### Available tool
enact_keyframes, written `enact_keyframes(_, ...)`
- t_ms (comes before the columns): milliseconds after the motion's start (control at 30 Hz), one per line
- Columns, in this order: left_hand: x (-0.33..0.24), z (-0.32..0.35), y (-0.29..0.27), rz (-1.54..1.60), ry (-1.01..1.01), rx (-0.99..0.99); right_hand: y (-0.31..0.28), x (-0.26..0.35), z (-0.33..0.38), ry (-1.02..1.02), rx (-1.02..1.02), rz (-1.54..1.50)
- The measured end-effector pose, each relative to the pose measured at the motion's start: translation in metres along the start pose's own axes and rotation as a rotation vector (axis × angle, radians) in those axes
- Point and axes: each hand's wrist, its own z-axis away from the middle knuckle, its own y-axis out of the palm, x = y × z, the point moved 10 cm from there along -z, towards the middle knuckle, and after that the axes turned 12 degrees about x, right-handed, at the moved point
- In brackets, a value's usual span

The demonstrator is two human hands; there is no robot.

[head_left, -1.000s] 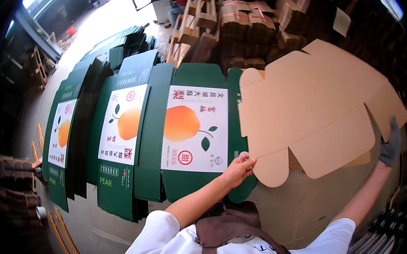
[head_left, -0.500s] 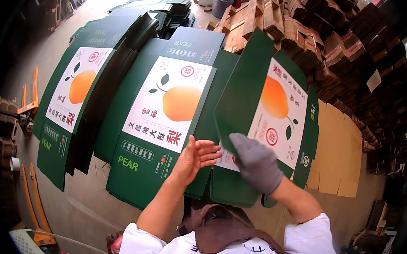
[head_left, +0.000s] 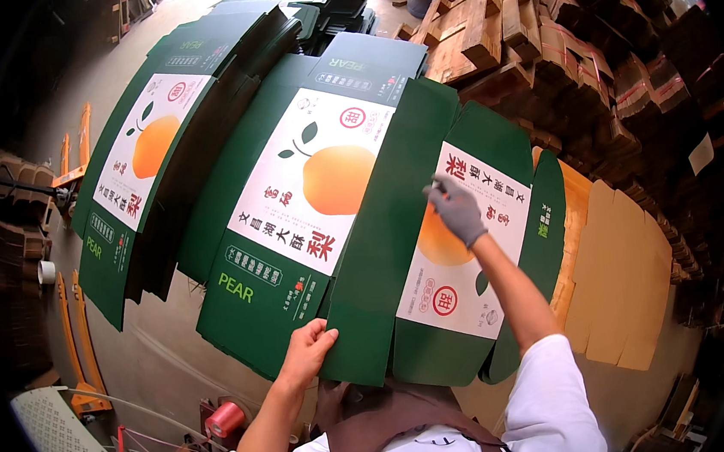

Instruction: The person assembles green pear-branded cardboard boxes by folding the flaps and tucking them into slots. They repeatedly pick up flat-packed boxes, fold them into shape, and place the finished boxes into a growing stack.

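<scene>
A flattened green cardboard box (head_left: 431, 340) with a white panel and a printed orange pear, upside down to me, lies in front of me. My left hand (head_left: 307, 351) is bare and closed on its near left corner, thumb on top. Over the printed panel is my right hand (head_left: 457, 209), in a grey glove, its fingers curled together. Whether anything small is in those fingers cannot be made out, nor whether they touch the panel. Just to the left lies a stack of matching flattened boxes (head_left: 237, 228), pear print upright, partly under the sheet's left edge.
Farther left stands another stack of green boxes (head_left: 137, 160), with more behind. Orange pallet-jack forks (head_left: 79, 337) show at the left. Plain brown cardboard (head_left: 620, 276) lies at the right. Wooden pallets (head_left: 469, 27) and bundled brown cardboard (head_left: 576, 61) fill the far right.
The raised green panel now lies flat. My left hand went from open to closed on the near left corner. My right hand moved from the panel's near edge farther away, over the print.
</scene>
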Motion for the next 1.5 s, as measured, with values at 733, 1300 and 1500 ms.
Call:
enact_keyframes(733,0.01,-0.021,-0.044,-0.351,-0.075,0.033,-0.094,-0.018,-0.139,0.112,-0.139,-0.357)
enact_keyframes(1300,-0.017,-0.049,-0.025,-0.837,0.406,-0.269,-0.152,-0.066,-0.149,0.112,-0.196,0.077)
enact_keyframes(1500,-0.021,-0.056,-0.022,-0.874,0.39,-0.276,-0.185,-0.099,-0.168,0.117,-0.052,0.311)
